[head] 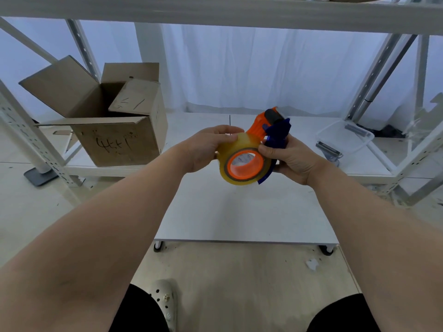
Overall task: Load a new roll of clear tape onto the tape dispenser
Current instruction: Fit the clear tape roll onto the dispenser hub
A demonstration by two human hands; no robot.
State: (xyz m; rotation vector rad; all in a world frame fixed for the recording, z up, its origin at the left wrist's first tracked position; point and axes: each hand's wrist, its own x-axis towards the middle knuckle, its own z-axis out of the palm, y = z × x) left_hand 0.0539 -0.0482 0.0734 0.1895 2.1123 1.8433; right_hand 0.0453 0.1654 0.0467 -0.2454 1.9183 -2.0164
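Observation:
I hold an orange and blue tape dispenser (271, 127) in the air above a low white table (244, 212). A roll of clear yellowish tape (231, 173) sits around the dispenser's orange hub (244, 167). My left hand (206, 147) grips the roll from the left, thumb on its top edge. My right hand (291, 158) is wrapped around the dispenser's blue handle, with the thumb touching the roll's right rim. The black roller at the dispenser's head points away from me.
An open cardboard box (115, 123) stands on the lower shelf of a white metal rack at the left. A clear plastic tub (345, 137) with metal parts sits on the shelf at the right. A white curtain hangs behind. My shoe (165, 300) shows below.

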